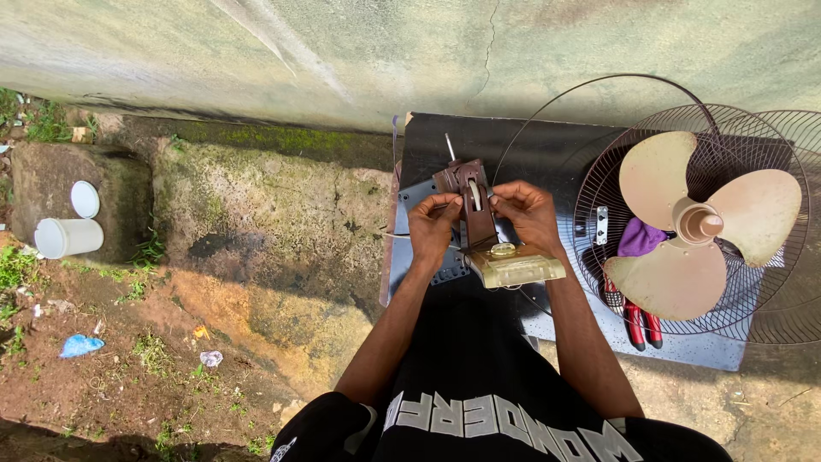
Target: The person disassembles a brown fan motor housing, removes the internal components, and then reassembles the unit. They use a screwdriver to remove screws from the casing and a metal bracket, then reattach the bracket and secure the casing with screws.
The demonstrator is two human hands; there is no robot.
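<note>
We steady the brown fan bracket (473, 205) with our left hand (432, 224) pinching it, our right hand (528, 212) pinching opposite, both gently.

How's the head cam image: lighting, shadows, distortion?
Head view: hard sunlight, sharp focus. Both hands, left hand and right hand, are sunlit on the brown fan part. Glare on the fan blades. The person's shadow darkens the ground at bottom left. Wide-angle bending shows along the wall.

left hand (432, 224), right hand (528, 210), both pinching, forearms converging
</note>
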